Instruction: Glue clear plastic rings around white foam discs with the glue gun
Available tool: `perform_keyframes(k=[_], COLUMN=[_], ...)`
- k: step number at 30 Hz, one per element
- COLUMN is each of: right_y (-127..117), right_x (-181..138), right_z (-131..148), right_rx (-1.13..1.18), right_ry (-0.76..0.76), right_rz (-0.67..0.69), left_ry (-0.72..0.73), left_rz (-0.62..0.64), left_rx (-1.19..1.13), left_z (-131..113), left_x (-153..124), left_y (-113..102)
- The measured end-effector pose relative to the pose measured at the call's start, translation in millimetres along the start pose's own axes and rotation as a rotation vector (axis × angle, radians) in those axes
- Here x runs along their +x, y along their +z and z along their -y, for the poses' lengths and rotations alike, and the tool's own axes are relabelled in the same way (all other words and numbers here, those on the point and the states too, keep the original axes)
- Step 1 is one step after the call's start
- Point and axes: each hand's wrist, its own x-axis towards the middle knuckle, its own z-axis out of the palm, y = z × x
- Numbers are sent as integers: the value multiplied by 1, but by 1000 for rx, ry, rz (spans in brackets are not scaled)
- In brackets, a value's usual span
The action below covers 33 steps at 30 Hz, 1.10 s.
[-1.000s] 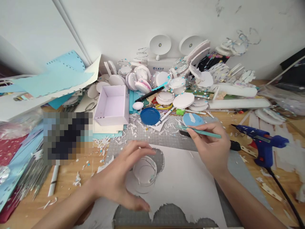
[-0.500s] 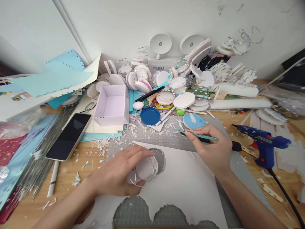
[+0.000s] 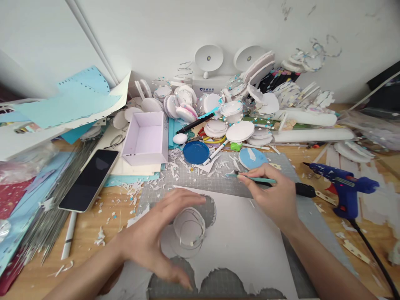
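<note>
The grey cutting mat (image 3: 206,181) is covered at its near side by a large white sheet (image 3: 243,233), through which scalloped holes are cut. Over the sheet's left part, the left hand (image 3: 153,235) is spread into a wide C — thumb towards five o'clock, fingers towards two — with nothing seen to be gripped. The right hand (image 3: 275,193) is narrowed, and turquoise tweezers are pinched between thumb and fingers.

Within the left hand's curve, at its three o'clock, a round white piece with thin rings (image 3: 189,231) is seen on the sheet. From the right hand it lies at eight o'clock and well apart, so the left is nearer. No long axis is shown by it; whether its edge is touched by the palm cannot be told.

The tweezers (image 3: 264,181) are held nearly flat, their long axis run from three to nine o'clock, tips at nine — pointed past the round piece rather than at it. Whether anything is nipped cannot be told.
</note>
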Motion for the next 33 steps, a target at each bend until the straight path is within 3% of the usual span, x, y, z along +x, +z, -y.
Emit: perform_keyframes(k=[4, 7, 11, 18, 26, 33], right_y=[0, 3, 10, 15, 16, 15], right_x=[-6, -17, -33, -42, -43, -41], right_z=[13, 24, 34, 45, 33, 37], right_rx=[295, 549, 769, 810, 946, 880], right_ry=[60, 148, 242, 199, 294, 326], right_rz=[-31, 80, 226, 267, 283, 328], left_ry=[-74, -142, -128, -140, -183, -157], left_rz=[-189, -297, -317, -326, -311, -311], left_rx=[-95, -67, -65, -161, -230, -210], left_z=[0, 0, -2, -7, -6, -6], left_x=[1, 4, 7, 8, 7, 9], left_y=[4, 9, 15, 21, 20, 19])
